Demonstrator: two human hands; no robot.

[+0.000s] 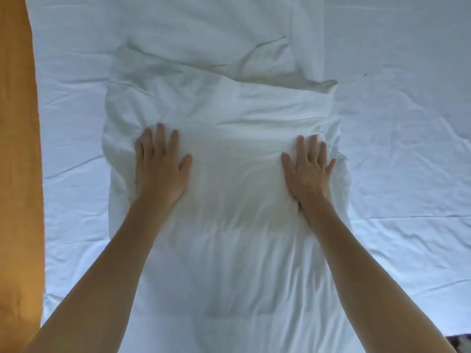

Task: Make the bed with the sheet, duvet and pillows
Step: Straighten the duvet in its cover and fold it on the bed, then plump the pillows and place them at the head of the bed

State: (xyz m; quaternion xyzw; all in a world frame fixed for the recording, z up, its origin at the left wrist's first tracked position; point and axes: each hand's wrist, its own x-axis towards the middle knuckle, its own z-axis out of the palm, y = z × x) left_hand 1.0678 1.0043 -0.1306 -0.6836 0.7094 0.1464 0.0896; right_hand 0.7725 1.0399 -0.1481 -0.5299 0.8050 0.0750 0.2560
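A white pillow (229, 159) in a creased white case lies lengthways on the white sheet (407, 149), running from the near edge to the middle of the bed. My left hand (160, 164) lies flat on its left side with fingers straight and spread. My right hand (308, 169) presses flat on its right side, and the fabric dents under the palm. Beyond it, a second white pillow (216, 34) lies at the top of the view, its near corner rumpled. No duvet is in view.
An orange-brown wooden board (17, 174) runs along the left edge of the bed. The wrinkled sheet stretches wide to the right. A dark patterned patch (458, 342) shows at the bottom right corner.
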